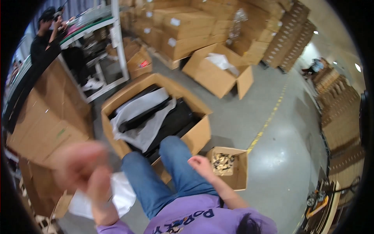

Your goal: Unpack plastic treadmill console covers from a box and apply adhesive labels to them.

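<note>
My left hand [83, 167] is raised at the lower left, smeared by motion, so its grip cannot be made out. My right hand [201, 165] is by my right knee, its fingers loosely extended and nothing visible in them. Between and beyond my knees stands a large open cardboard box [111, 134]. Black flat-sided items [180, 117] lie inside it, partly covered by a whitish foam sheet [140, 103]. Just right of my right hand is a smaller open carton [240, 171] with many small gold and black pieces [223, 163] at its bottom.
A white plastic bag [120, 191] lies left of my legs, near tall cardboard [46, 113]. Another open box [218, 78] stands ahead, before stacked cartons [187, 31]. A person [43, 39] stands by a white-framed bench [119, 43]. Yellow tape [269, 121] marks the floor.
</note>
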Demonstrator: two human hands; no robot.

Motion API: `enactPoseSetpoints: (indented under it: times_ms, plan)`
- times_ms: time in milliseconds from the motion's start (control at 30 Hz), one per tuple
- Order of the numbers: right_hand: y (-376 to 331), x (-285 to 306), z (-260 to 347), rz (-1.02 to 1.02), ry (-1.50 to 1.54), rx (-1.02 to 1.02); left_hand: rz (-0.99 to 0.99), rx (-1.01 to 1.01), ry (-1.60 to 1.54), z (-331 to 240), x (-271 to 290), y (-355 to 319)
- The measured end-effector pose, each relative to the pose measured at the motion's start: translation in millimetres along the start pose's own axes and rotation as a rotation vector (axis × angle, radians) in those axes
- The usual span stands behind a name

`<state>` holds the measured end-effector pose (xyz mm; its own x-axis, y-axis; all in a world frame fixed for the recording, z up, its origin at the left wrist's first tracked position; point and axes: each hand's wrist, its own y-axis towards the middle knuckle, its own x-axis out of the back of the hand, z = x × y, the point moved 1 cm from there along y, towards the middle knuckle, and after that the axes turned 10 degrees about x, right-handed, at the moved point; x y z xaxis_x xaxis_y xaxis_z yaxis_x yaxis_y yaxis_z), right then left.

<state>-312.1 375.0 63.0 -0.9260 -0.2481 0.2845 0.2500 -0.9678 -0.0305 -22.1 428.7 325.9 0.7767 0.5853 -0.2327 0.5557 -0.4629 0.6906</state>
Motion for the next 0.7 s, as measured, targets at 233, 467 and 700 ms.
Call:
enactPoseSetpoints:
  times_ms: [233,467,700]
  plan:
    - [33,34,-65,-0.213,1.140,-0.350,0.433,1.319,-0.197,180,3,-107]
    - [36,40,-96,-0.366,0.989,-0.379,0.563,1.198,0.453,333,25,-139]
    - [33,47,-103,-0.413,0.817,-0.557,0.735,0.638,1.304,430,2,-93]
